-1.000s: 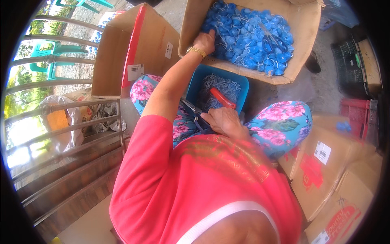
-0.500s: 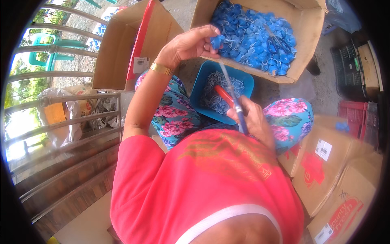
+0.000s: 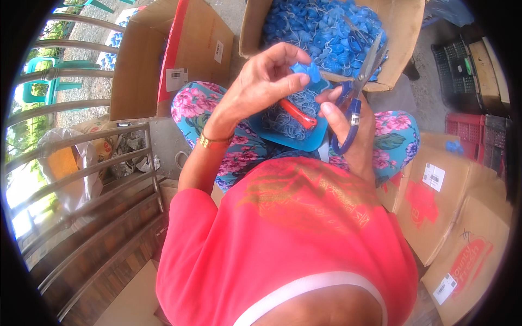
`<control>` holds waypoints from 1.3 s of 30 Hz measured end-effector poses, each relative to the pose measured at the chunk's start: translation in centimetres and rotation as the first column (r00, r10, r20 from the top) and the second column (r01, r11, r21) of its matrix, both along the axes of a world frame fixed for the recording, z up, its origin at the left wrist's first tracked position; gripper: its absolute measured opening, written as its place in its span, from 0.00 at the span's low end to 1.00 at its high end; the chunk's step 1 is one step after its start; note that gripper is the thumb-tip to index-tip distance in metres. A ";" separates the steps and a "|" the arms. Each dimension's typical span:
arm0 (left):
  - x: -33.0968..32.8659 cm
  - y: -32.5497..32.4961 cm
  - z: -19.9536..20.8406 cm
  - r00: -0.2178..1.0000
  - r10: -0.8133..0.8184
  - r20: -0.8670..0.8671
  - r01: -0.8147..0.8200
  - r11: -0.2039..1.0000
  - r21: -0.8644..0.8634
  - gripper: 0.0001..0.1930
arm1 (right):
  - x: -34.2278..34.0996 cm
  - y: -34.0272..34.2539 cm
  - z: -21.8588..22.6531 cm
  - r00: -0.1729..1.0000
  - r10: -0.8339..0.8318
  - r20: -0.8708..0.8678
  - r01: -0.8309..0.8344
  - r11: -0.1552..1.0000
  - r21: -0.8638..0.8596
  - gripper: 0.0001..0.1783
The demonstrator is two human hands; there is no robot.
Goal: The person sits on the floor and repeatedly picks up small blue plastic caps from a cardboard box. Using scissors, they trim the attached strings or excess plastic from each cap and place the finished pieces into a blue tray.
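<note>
Between the thumb and fingers of my left hand (image 3: 266, 84) is a small blue plastic piece (image 3: 311, 75), held over the tub. My right hand (image 3: 356, 133) grips a pair of scissors (image 3: 353, 103) by its dark blue handles, its blades pointing up and to the right. The two hands are close together but apart. Below them, a blue plastic tub (image 3: 288, 142) between my knees holds a tangle of thin white string (image 3: 283, 122). A red-handled tool (image 3: 298, 113) lies across the tub; its other end is hidden.
Beyond the tub stands an open cardboard box (image 3: 405, 32) heaped with blue stringed pieces (image 3: 310, 32), another pair of scissors (image 3: 354, 38) on top. A second cardboard box (image 3: 201, 49) is left of it. Metal railing (image 3: 76, 136) runs along the left; cartons (image 3: 435, 201) and crates (image 3: 465, 133) stand right.
My left hand has come down and closer to my body with the blue piece. My right hand has risen, and its scissors have swung from pointing up-left to up-right.
</note>
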State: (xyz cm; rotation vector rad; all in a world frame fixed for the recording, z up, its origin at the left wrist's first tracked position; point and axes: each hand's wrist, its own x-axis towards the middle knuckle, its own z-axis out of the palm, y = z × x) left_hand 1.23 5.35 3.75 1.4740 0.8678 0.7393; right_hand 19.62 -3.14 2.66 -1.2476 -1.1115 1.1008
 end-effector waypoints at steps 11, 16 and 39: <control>0.3 -3.4 0.4 0.966 0.158 -0.207 0.013 0.765 0.644 0.23 | -1.4 0.6 0.8 0.992 -0.059 0.112 0.053 0.997 0.060 0.14; 0.4 -3.7 -0.4 0.964 0.146 -0.225 0.019 0.800 0.600 0.21 | -1.9 0.4 1.3 0.998 -0.048 -0.044 0.048 0.999 0.009 0.12; 0.3 -4.8 -0.4 0.953 0.093 0.287 -0.034 0.978 -0.204 0.23 | -0.7 -2.0 0.8 0.997 0.030 0.066 -0.026 0.998 -0.053 0.12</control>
